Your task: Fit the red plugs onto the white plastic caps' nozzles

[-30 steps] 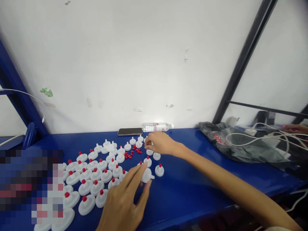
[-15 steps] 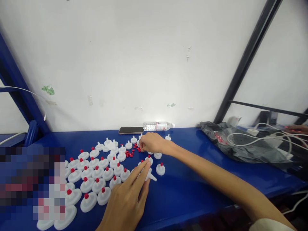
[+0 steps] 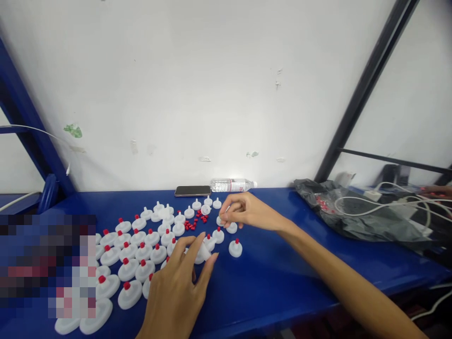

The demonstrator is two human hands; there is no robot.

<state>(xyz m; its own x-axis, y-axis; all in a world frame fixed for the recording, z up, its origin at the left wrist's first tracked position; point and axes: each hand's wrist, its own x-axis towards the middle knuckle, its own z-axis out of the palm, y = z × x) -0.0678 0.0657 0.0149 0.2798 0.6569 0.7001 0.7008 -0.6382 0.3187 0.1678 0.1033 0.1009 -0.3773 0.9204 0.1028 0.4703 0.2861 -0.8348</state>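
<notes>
My left hand (image 3: 180,278) pinches a white plastic funnel-shaped piece (image 3: 204,253) between thumb and fingers, tilted above the blue table. My right hand (image 3: 247,212) is closed, thumb against fingertips, just above white pieces at the right of the group; what it holds, if anything, is too small to make out. Small loose red caps (image 3: 190,225) lie in a heap left of it. Many white disc pieces with red caps on their spouts (image 3: 143,253) stand in rows on the left. Bare-spouted white pieces (image 3: 189,212) stand behind. One red-capped piece (image 3: 235,248) stands apart at the right.
A phone (image 3: 192,190) and a lying clear bottle (image 3: 231,185) rest against the wall. Black plastic bags (image 3: 339,221) with white cables (image 3: 367,203) cover the right side. Part of another person's hand (image 3: 438,190) shows at the far right. The lower left is pixelated.
My right hand has drawn back rightward from beside the red caps, with its fingers pinched. My left hand has shifted left a little, and the white piece in it has changed its tilt.
</notes>
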